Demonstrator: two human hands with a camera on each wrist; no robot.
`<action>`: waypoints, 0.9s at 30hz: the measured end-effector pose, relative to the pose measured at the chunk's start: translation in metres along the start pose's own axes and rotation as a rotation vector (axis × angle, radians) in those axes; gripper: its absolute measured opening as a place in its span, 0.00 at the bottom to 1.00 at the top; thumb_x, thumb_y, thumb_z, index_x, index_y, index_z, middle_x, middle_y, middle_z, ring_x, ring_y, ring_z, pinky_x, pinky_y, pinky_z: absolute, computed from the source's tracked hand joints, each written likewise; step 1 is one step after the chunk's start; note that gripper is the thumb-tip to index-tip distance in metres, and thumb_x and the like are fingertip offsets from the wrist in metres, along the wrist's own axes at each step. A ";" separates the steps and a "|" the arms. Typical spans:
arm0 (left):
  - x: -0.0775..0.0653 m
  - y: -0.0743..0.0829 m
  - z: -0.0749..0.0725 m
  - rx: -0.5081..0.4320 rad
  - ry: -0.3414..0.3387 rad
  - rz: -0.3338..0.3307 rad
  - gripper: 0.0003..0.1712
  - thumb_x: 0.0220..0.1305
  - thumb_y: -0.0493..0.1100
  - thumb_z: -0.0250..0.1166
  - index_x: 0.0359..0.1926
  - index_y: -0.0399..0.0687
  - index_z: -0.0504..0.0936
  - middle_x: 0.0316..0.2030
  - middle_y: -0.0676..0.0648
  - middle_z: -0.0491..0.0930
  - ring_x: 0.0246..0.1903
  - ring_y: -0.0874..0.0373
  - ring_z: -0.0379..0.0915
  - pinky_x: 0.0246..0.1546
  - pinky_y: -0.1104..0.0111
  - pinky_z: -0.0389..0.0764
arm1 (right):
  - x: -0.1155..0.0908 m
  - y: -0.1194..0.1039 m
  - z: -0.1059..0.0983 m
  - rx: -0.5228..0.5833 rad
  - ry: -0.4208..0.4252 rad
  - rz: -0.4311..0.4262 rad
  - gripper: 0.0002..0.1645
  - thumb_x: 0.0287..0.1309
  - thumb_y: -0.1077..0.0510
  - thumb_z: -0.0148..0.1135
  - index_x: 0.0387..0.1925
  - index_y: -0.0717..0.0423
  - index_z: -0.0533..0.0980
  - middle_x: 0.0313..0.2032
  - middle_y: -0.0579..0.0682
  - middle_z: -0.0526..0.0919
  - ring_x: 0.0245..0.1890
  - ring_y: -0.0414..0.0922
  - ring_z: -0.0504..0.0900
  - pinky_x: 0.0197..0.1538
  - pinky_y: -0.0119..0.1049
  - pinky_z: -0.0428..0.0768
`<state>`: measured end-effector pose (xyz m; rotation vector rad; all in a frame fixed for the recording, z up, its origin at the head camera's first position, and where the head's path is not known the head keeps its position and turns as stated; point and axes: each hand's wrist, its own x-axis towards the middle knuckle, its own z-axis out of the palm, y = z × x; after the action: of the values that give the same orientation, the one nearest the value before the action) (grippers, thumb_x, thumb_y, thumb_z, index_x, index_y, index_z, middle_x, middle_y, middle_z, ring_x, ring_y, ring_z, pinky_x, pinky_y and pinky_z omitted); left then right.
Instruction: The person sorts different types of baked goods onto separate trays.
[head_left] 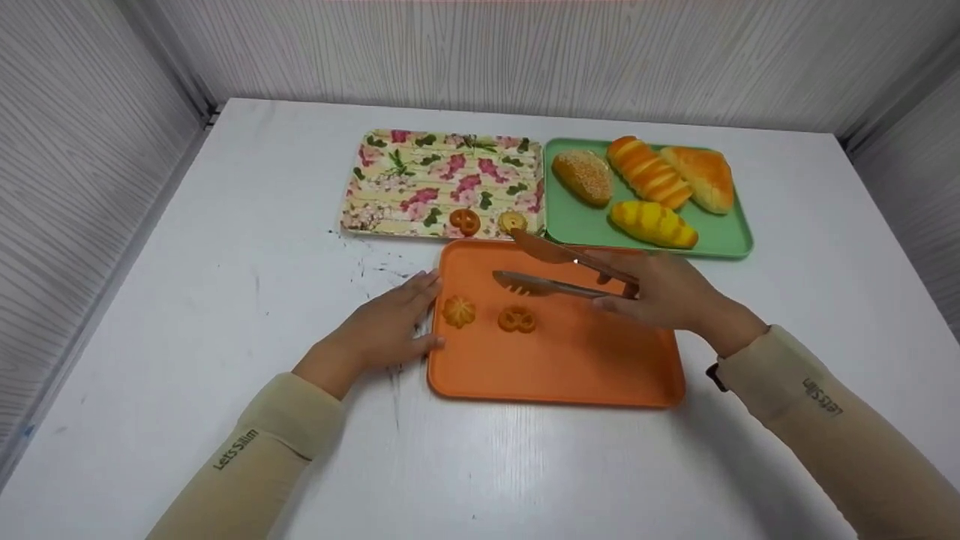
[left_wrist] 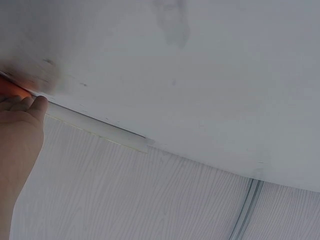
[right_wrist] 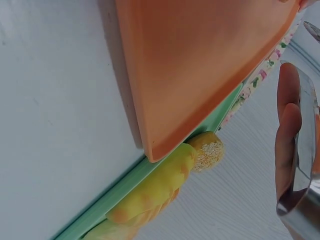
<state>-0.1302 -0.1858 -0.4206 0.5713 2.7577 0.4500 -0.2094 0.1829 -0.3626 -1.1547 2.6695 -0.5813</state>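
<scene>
My right hand (head_left: 671,292) grips metal tongs (head_left: 559,286) over the orange tray (head_left: 555,367), their two arms spread apart with nothing between them. The upper tip overlaps the lower edge of a round cookie (head_left: 513,220) on the floral tray (head_left: 405,161); the lower tip hangs above a pretzel-shaped cookie (head_left: 517,320) on the orange tray. Left of that pretzel lies a flower-shaped cookie (head_left: 459,311). With fingers extended, my left hand (head_left: 386,322) touches the orange tray's left rim. In the right wrist view, fingers (right_wrist: 287,125) lie along the tongs' metal.
Another pretzel-shaped cookie (head_left: 465,222) sits at the floral tray's near edge. Beside it, a green tray (head_left: 724,241) carries a seeded bun (head_left: 583,177), a striped loaf (head_left: 649,172), a yellow roll (head_left: 652,224) and a triangular bread (head_left: 701,176). Wood-grain panels (head_left: 525,60) border the white table (head_left: 187,337).
</scene>
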 end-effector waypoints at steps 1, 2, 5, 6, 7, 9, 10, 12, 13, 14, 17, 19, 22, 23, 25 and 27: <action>0.000 0.000 0.000 -0.002 0.000 0.001 0.48 0.67 0.63 0.54 0.75 0.46 0.44 0.74 0.51 0.38 0.72 0.55 0.34 0.69 0.58 0.48 | -0.001 -0.001 0.000 0.002 -0.009 -0.006 0.39 0.58 0.45 0.65 0.69 0.41 0.64 0.43 0.49 0.84 0.26 0.37 0.80 0.33 0.39 0.80; 0.000 0.000 -0.001 -0.001 0.000 0.003 0.48 0.67 0.63 0.54 0.75 0.46 0.44 0.74 0.51 0.38 0.72 0.55 0.34 0.68 0.58 0.48 | -0.002 -0.002 0.000 0.004 -0.020 -0.010 0.38 0.58 0.45 0.65 0.69 0.41 0.65 0.43 0.49 0.84 0.25 0.36 0.80 0.33 0.39 0.80; 0.000 0.000 -0.002 0.000 -0.002 0.005 0.48 0.67 0.63 0.54 0.75 0.45 0.44 0.74 0.50 0.39 0.72 0.55 0.35 0.68 0.58 0.49 | -0.005 -0.005 0.000 0.024 -0.045 -0.019 0.37 0.57 0.45 0.66 0.68 0.42 0.67 0.43 0.49 0.84 0.24 0.35 0.79 0.33 0.39 0.79; 0.000 0.000 -0.002 0.000 -0.004 0.006 0.48 0.67 0.63 0.54 0.75 0.45 0.44 0.74 0.50 0.39 0.72 0.54 0.35 0.68 0.57 0.49 | -0.005 -0.006 0.000 0.026 -0.051 -0.024 0.36 0.57 0.45 0.66 0.67 0.43 0.67 0.42 0.49 0.84 0.24 0.35 0.78 0.33 0.39 0.78; 0.000 0.000 -0.002 0.001 -0.006 0.004 0.48 0.66 0.63 0.54 0.75 0.45 0.44 0.74 0.51 0.38 0.72 0.55 0.35 0.68 0.58 0.49 | -0.006 -0.007 -0.001 0.027 -0.055 -0.030 0.36 0.57 0.46 0.66 0.67 0.43 0.68 0.42 0.49 0.84 0.24 0.35 0.78 0.33 0.38 0.78; 0.000 0.000 -0.002 0.004 -0.010 0.001 0.48 0.66 0.64 0.54 0.75 0.45 0.44 0.74 0.51 0.38 0.72 0.55 0.35 0.68 0.58 0.49 | -0.007 -0.008 -0.001 0.025 -0.062 -0.044 0.36 0.56 0.46 0.67 0.66 0.44 0.69 0.42 0.49 0.85 0.24 0.35 0.78 0.32 0.38 0.78; 0.000 0.000 -0.002 0.004 -0.011 -0.002 0.48 0.66 0.64 0.54 0.75 0.45 0.44 0.74 0.51 0.38 0.72 0.55 0.35 0.68 0.58 0.49 | -0.007 -0.008 -0.001 0.021 -0.066 -0.051 0.36 0.56 0.47 0.68 0.66 0.44 0.70 0.42 0.49 0.85 0.24 0.35 0.77 0.32 0.38 0.78; 0.000 0.000 -0.002 0.007 -0.014 0.001 0.48 0.66 0.64 0.53 0.75 0.45 0.44 0.74 0.51 0.38 0.72 0.54 0.35 0.68 0.57 0.49 | -0.008 -0.009 0.000 0.015 -0.075 -0.064 0.35 0.55 0.48 0.68 0.65 0.45 0.70 0.42 0.49 0.85 0.24 0.35 0.78 0.32 0.38 0.78; 0.000 0.000 -0.002 0.009 -0.016 -0.001 0.48 0.66 0.64 0.53 0.75 0.45 0.44 0.74 0.51 0.38 0.72 0.54 0.35 0.68 0.57 0.49 | -0.008 -0.009 0.000 0.013 -0.079 -0.068 0.35 0.55 0.48 0.68 0.65 0.44 0.70 0.41 0.49 0.85 0.25 0.35 0.78 0.32 0.37 0.78; 0.000 0.000 -0.001 0.012 -0.019 -0.004 0.48 0.66 0.64 0.53 0.75 0.45 0.44 0.74 0.51 0.37 0.72 0.55 0.35 0.68 0.57 0.49 | -0.008 -0.009 0.001 0.011 -0.083 -0.070 0.35 0.55 0.47 0.68 0.65 0.45 0.70 0.41 0.48 0.85 0.25 0.35 0.78 0.32 0.37 0.78; 0.001 0.000 0.000 0.018 -0.023 -0.010 0.48 0.66 0.64 0.53 0.75 0.46 0.43 0.74 0.51 0.37 0.72 0.55 0.34 0.69 0.58 0.48 | -0.009 -0.009 0.002 0.002 -0.095 -0.073 0.35 0.55 0.47 0.68 0.65 0.46 0.71 0.40 0.48 0.85 0.25 0.35 0.78 0.31 0.37 0.78; 0.001 -0.001 0.000 0.020 -0.028 -0.021 0.48 0.66 0.65 0.52 0.75 0.47 0.43 0.74 0.52 0.36 0.72 0.56 0.34 0.69 0.59 0.48 | -0.009 -0.010 0.003 -0.007 -0.100 -0.074 0.34 0.56 0.46 0.68 0.64 0.47 0.72 0.39 0.48 0.85 0.25 0.34 0.78 0.31 0.37 0.78; 0.001 0.000 0.000 0.018 -0.028 -0.022 0.48 0.66 0.65 0.53 0.75 0.47 0.43 0.74 0.52 0.36 0.72 0.56 0.34 0.68 0.58 0.48 | -0.009 -0.011 0.004 -0.019 -0.106 -0.078 0.33 0.56 0.47 0.67 0.63 0.47 0.73 0.39 0.48 0.86 0.24 0.35 0.77 0.31 0.36 0.77; 0.001 0.000 0.000 0.016 -0.028 -0.023 0.48 0.66 0.65 0.53 0.75 0.47 0.43 0.74 0.52 0.36 0.72 0.56 0.34 0.68 0.58 0.48 | -0.009 -0.011 0.004 -0.019 -0.107 -0.077 0.32 0.56 0.47 0.67 0.63 0.47 0.73 0.39 0.47 0.86 0.24 0.35 0.77 0.31 0.36 0.77; 0.001 0.000 0.000 0.013 -0.028 -0.022 0.48 0.66 0.65 0.53 0.75 0.47 0.43 0.74 0.52 0.36 0.72 0.55 0.34 0.68 0.57 0.49 | -0.009 -0.011 0.005 -0.025 -0.107 -0.077 0.32 0.56 0.47 0.67 0.62 0.47 0.73 0.38 0.46 0.86 0.24 0.35 0.76 0.30 0.36 0.77; 0.002 -0.001 0.000 0.013 -0.026 -0.020 0.48 0.66 0.65 0.53 0.75 0.47 0.43 0.74 0.52 0.36 0.72 0.56 0.34 0.68 0.58 0.48 | -0.009 -0.012 0.004 -0.030 -0.107 -0.075 0.31 0.56 0.48 0.67 0.62 0.47 0.74 0.38 0.45 0.85 0.24 0.35 0.76 0.30 0.36 0.77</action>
<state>-0.1318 -0.1857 -0.4210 0.5484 2.7406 0.4174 -0.1941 0.1809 -0.3615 -1.2619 2.5631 -0.4784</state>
